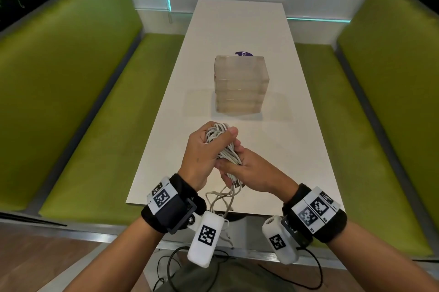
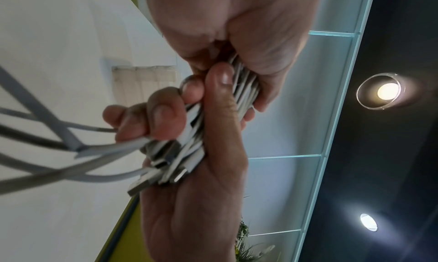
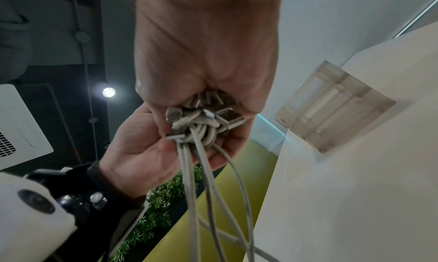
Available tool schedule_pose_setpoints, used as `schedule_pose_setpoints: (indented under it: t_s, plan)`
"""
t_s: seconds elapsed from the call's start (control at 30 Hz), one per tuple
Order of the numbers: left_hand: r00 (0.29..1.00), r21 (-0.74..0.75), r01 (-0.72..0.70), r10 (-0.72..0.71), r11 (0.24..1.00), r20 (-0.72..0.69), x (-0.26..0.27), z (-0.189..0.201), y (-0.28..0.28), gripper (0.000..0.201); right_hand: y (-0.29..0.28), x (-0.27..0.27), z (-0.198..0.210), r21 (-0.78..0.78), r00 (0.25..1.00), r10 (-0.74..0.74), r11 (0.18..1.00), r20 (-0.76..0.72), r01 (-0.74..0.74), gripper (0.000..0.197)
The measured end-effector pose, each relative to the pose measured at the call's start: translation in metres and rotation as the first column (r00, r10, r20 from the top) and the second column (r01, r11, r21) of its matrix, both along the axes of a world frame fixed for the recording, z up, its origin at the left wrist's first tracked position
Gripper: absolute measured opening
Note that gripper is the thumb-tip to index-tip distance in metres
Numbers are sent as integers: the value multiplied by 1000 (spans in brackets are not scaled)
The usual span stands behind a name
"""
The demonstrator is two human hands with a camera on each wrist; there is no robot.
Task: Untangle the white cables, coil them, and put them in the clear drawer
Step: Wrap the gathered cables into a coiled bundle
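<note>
The fingers of the left hand (image 1: 205,149) curl tightly round the upper part of a bundle of white cables (image 1: 222,143), the thumb lying across the top of the loops. The right hand (image 1: 249,169) grips the lower part of the same bundle, its fingers (image 2: 163,116) wrapped over the strands and its thumb pressed along them. In the right wrist view a cluster of metal connectors (image 3: 206,116) sits packed in the palm, with several loose strands trailing down from it. In the head view those loose ends hang below the hands, past the near edge of the white table (image 1: 297,149). Both hands hold the bundle above the table's near end, just in front of the clear drawer unit (image 1: 241,85), which stands in the middle of the tabletop, apart from the hands. A purple round sticker (image 1: 243,53) peeks out behind the unit. Green benches (image 1: 71,78) flank the table on both sides.
</note>
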State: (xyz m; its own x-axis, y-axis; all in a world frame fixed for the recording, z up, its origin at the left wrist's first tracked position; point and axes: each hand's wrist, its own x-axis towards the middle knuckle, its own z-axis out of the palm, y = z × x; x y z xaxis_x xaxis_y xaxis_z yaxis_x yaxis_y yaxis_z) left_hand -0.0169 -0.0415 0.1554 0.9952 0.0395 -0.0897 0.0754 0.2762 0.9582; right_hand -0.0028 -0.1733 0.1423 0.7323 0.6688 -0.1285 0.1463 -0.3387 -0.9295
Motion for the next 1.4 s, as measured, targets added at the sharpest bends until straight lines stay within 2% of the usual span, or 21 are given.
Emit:
schedule_pose_setpoints:
  t_s: [0.1, 0.13, 0.23, 0.27, 0.3, 0.33, 0.4, 0.5, 0.57, 0.6, 0.67, 0.77, 0.9, 1.0, 1.1, 1.17, 1.23, 1.27, 1.3, 1.37, 1.4]
  plan:
    - [999, -16, 2, -2, 1000, 34, 1, 1, -2, 15, -2, 3, -2, -15, 1000, -8, 1000, 22, 8, 42]
    - [999, -49, 17, -15, 999, 52, 1, 0, -2, 27, -3, 4, -3, -20, 999, -13, 1000, 30, 14, 42]
    - [991, -91, 127, -123, 988, 43, 2, -13, 5, 95, -9, 7, -1, 66, 993, -110, 992, 32, 108, 43]
    - [984, -58, 178, -177, 982, 19, 1, -19, 7, 109, -11, 9, 3, 143, 985, -172, 975, 2, 170, 40]
    - [969, 10, 246, -246, 969, -1, -1, -23, 7, 114, -14, 12, 8, 226, 973, -225, 946, -47, 230, 36]
    - [947, 95, 321, -321, 942, -17, -3, -28, 5, 110, -16, 15, 12, 294, 961, -259, 915, -94, 275, 35]
    - [913, 230, 398, -408, 888, -3, -6, -34, -3, 82, -18, 20, 17, 356, 945, -291, 876, -151, 326, 36]
    - [934, 325, 333, -358, 885, 19, -6, -37, -10, 34, -17, 22, 21, 440, 924, -291, 816, -248, 375, 29]
    - [938, 307, 331, -348, 893, 1, -7, -39, -9, 21, -17, 23, 26, 516, 900, -281, 745, -333, 424, 24]
    - [938, 275, 334, -348, 901, 0, -7, -39, -8, 22, -17, 24, 29, 548, 891, -275, 710, -361, 442, 22]
    - [941, 238, 325, -338, 915, 12, -8, -38, -6, 38, -18, 26, 34, 588, 879, -271, 661, -392, 466, 20]
    - [932, 179, 343, -358, 922, 55, -7, -35, -4, 39, -19, 29, 39, 623, 874, -267, 619, -406, 478, 20]
    - [919, 81, 392, -393, 917, 5, -1, -29, 0, 35, -25, 35, 47, 648, 906, -243, 637, -346, 418, 18]
    - [890, 114, 454, -454, 883, -30, 3, -21, 5, 35, -37, 43, 57, 634, 936, -264, 688, -235, 353, 16]
    - [887, 138, 461, -458, 877, -52, 5, -13, 10, 36, -48, 49, 68, 560, 957, -278, 782, -76, 272, 15]
    - [895, 110, 445, -444, 889, -30, 6, -8, 11, 35, -53, 49, 78, 346, 952, -274, 914, 139, 212, 22]
    - [900, 88, 434, -436, 897, 8, 8, -6, 13, 34, -54, 48, 88, 54, 960, -135, 991, 246, 126, 36]
    - [901, 92, 430, -433, 898, 19, 9, -5, 14, 34, -53, 47, 92, -76, 973, -38, 995, 229, 57, 38]
    - [901, 96, 430, -433, 898, 22, 9, -4, 14, 34, -51, 45, 94, -173, 982, 53, 985, 182, -21, 31]
    - [895, 97, 443, -446, 891, 15, 7, -4, 12, 34, -47, 45, 94, -289, 981, 169, 948, 99, -134, 13]
    - [890, 102, 452, -455, 886, 8, 6, -4, 11, 33, -45, 46, 93, -325, 978, 195, 932, 72, -162, 13]
